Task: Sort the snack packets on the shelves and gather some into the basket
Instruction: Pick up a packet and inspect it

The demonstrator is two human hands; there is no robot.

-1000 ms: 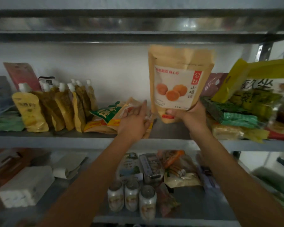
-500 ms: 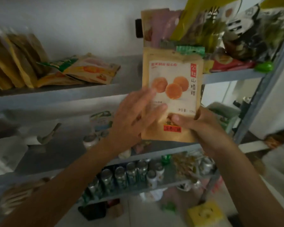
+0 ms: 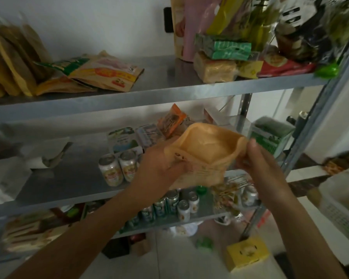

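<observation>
A metal shelf rack (image 3: pixel 169 91) fills the view, its three tiers slanting down toward 3 o'clock. At 4 o'clock, at the frame's edge, is a white latticed basket (image 3: pixel 343 214), blurred and well apart from the hands. On the top tier, a row of yellow-brown spout pouches (image 3: pixel 12 65) stands at 9 o'clock. Flat snack packets (image 3: pixel 101 75) lie just beside them, and a stack of green packets (image 3: pixel 226 47) sits at 1 o'clock. The kraft pouch (image 3: pixel 208 150) is held in the air near the frame's centre, in front of the middle tier, tipped so one end faces the camera. The left grip (image 3: pixel 159 168) curls around its 9 o'clock side and holds it. The right grip (image 3: pixel 258 160) pinches its 3 o'clock edge between thumb and fingers. Two drink cans (image 3: pixel 117 168) stand on the middle tier at 9 o'clock from the left grip. A yellow box (image 3: pixel 247 252) rests on the floor at 5 o'clock.
</observation>
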